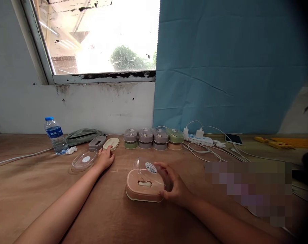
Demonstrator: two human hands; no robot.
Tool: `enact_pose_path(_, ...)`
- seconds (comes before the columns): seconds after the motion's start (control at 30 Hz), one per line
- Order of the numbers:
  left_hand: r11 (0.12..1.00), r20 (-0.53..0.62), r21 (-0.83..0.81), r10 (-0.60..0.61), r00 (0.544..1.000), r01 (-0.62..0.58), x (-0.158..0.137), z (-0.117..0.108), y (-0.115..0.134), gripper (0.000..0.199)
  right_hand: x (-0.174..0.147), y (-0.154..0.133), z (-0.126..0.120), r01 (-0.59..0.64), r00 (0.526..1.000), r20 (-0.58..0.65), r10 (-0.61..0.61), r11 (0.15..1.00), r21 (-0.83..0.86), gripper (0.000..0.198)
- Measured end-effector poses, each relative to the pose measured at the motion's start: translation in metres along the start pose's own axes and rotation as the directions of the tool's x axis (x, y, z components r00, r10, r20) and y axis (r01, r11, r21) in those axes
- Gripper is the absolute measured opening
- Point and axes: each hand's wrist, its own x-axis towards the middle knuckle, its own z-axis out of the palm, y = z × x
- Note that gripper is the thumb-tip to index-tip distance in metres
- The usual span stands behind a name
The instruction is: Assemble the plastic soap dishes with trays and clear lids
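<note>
At twelve o'clock, nearest us on the brown table point(110, 217), we have the peach box point(133, 190), its top slot showing something pale. Our right hand point(178, 189) comes in from four o'clock of the box, thumb at its right edge and fingers curved round the clear cover point(138, 163), grasping it as it leans tilted over the box's far side. An oval label sits on that cover.

At eleven o'clock, our left hand point(105, 158) lays its fingers on the cream lid point(115, 143); whether they grip it, we cannot tell. Beside that hand, toward ten o'clock, we see a second clear cover point(85, 158) with a round white label, and just beyond it the gray lid point(93, 142).

Farther off at twelve o'clock, we find four two-tier boxes point(145, 135) in a row. Toward ten o'clock stand a water bottle point(56, 137) and, behind it, a gray-green pouch point(80, 137); at one o'clock lie a power strip point(206, 140) and a phone point(233, 139). Beyond everything, we face a window point(100, 40) at eleven and a blue curtain point(220, 67) at one.
</note>
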Motion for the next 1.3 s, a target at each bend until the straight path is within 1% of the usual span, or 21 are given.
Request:
enact_pose_path(0.1, 0.996, -0.001, 0.064, 0.067, 0.998, -0.067, -0.002, -0.002, 0.004, 0.044, 0.001, 0.001, 0.001, -0.001, 1.0, 0.004, 0.001, 1.0, -0.005, 0.063)
enact_pose_path(0.2, 0.987, 0.0, 0.126, 0.101, 0.995, -0.1, 0.007, 0.002, 0.003, 0.045, 0.002, 0.002, 0.001, -0.001, 1.0, -0.01, 0.001, 1.0, 0.006, 0.062)
enact_pose_path(0.33, 0.992, -0.014, 0.111, 0.055, 0.998, -0.053, 0.029, 0.011, -0.006, 0.043, 0.002, 0.003, 0.001, -0.012, 1.0, -0.027, 0.012, 0.999, 0.032, 0.061)
enact_pose_path(0.4, 0.996, -0.025, 0.085, 0.031, 0.999, -0.029, 0.037, 0.014, -0.009, 0.038, 0.001, 0.003, 0.001, -0.025, 0.999, -0.034, 0.026, 1.0, 0.016, 0.061)
enact_pose_path(0.47, 0.998, -0.04, 0.057, 0.015, 0.999, -0.013, 0.039, 0.013, -0.01, 0.029, 0.0, 0.003, 0.001, -0.038, 0.999, -0.034, 0.038, 0.999, 0.003, 0.061)
enact_pose_path(0.57, 1.0, -0.081, 0.024, 0.014, 0.997, -0.012, 0.025, 0.004, -0.004, 0.018, 0.001, 0.003, 0.001, -0.022, 1.0, -0.022, 0.022, 1.0, 0.015, 0.06)
enact_pose_path(0.67, 0.999, -0.099, 0.002, 0.042, 0.994, -0.042, -0.008, -0.012, 0.005, 0.013, 0.002, 0.0, 0.0, 0.014, 1.0, 0.014, -0.014, 1.0, 0.015, 0.059)
enact_pose_path(0.7, 0.998, -0.087, -0.007, 0.064, 0.994, -0.065, -0.022, -0.018, 0.007, 0.012, 0.003, -0.001, 0.001, 0.019, 0.999, 0.026, -0.019, 1.0, 0.007, 0.059)
enact_pose_path(0.8, 0.986, -0.005, -0.062, 0.158, 0.987, -0.158, -0.066, -0.038, 0.011, 0.01, 0.004, -0.002, 0.002, 0.015, 0.999, 0.047, -0.014, 0.999, -0.034, 0.059)
enact_pose_path(0.87, 0.98, 0.053, -0.09, 0.18, 0.982, -0.175, -0.089, -0.049, 0.011, 0.01, 0.005, -0.001, 0.003, 0.014, 0.998, 0.07, -0.01, 0.998, -0.066, 0.058)
enact_pose_path(0.93, 0.979, 0.086, -0.105, 0.185, 0.979, -0.176, -0.104, -0.058, 0.009, 0.012, 0.006, 0.0, 0.005, 0.017, 0.994, 0.11, -0.007, 0.995, -0.096, 0.057)
enact_pose_path(1.0, 0.979, 0.096, -0.102, 0.184, 0.978, -0.174, -0.11, -0.064, 0.006, 0.016, 0.007, 0.0, 0.005, 0.012, 0.988, 0.151, 0.006, 0.993, -0.118, 0.057)
enact_pose_path(1.07, 0.982, 0.094, -0.083, 0.176, 0.98, -0.169, -0.109, -0.069, 0.006, 0.021, 0.007, -0.002, 0.004, -0.01, 0.982, 0.185, 0.035, 0.991, -0.132, 0.059)
enact_pose_path(1.13, 0.983, 0.072, -0.07, 0.177, 0.982, -0.172, -0.104, -0.074, 0.014, 0.025, 0.006, -0.004, 0.003, -0.037, 0.974, 0.215, 0.068, 0.989, -0.143, 0.061)
enact_pose_path(1.2, 0.973, 0.073, -0.102, 0.215, 0.974, -0.207, -0.099, -0.081, 0.03, 0.029, 0.006, -0.005, 0.002, -0.051, 0.967, 0.238, 0.087, 0.987, -0.155, 0.063)
enact_pose_path(1.23, 0.962, 0.096, -0.138, 0.248, 0.964, -0.234, -0.097, -0.084, 0.042, 0.034, 0.006, -0.005, 0.002, -0.051, 0.965, 0.248, 0.091, 0.985, -0.163, 0.063)
enact_pose_path(1.3, 0.933, 0.198, -0.227, 0.326, 0.924, -0.28, -0.094, -0.091, 0.068, 0.047, 0.005, -0.006, 0.002, -0.041, 0.961, 0.263, 0.088, 0.983, -0.179, 0.064)
